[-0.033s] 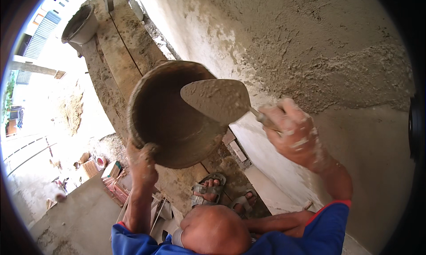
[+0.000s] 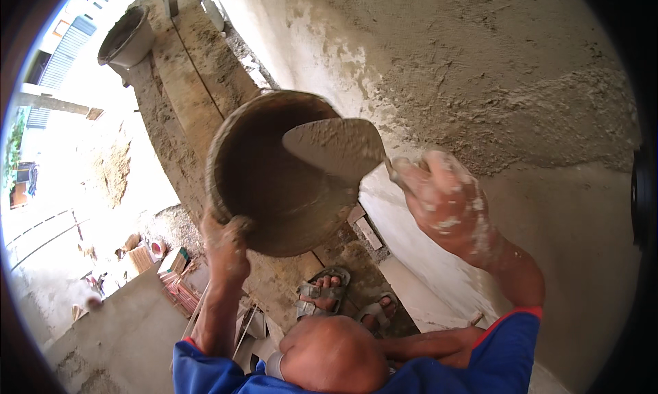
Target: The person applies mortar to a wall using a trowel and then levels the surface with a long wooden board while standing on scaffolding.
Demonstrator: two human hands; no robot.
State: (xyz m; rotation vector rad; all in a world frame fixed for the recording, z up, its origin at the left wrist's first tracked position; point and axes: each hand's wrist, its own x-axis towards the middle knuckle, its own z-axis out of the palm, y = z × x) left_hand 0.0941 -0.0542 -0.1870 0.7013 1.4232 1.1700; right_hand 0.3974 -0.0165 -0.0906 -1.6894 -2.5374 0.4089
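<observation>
My left hand (image 2: 227, 247) grips the near-left rim of a round, mortar-smeared bucket (image 2: 291, 219), tilted so its dark inside shows. A mortar-coated trowel (image 2: 336, 147) reaches over the bucket's mouth, its broad blade pointing left. My right hand (image 2: 449, 202), spotted with wet mortar, is closed around the trowel's handle, which the fingers mostly hide. Beyond the right hand rises a wall (image 2: 521, 85) with rough, damp plaster on its upper part.
Under the bucket runs a plank platform (image 2: 195, 72) caked with mortar; my sandalled feet (image 2: 322, 291) stand on it. Another bucket (image 2: 130, 41) sits at its far left end. Stacked tiles and boxes (image 2: 179, 277) lie lower down at the left. A post (image 2: 168, 0) stands at the far end.
The bucket and my left hand have shifted slightly right. The trowel blade has turned a little, and my right hand has moved slightly with it.
</observation>
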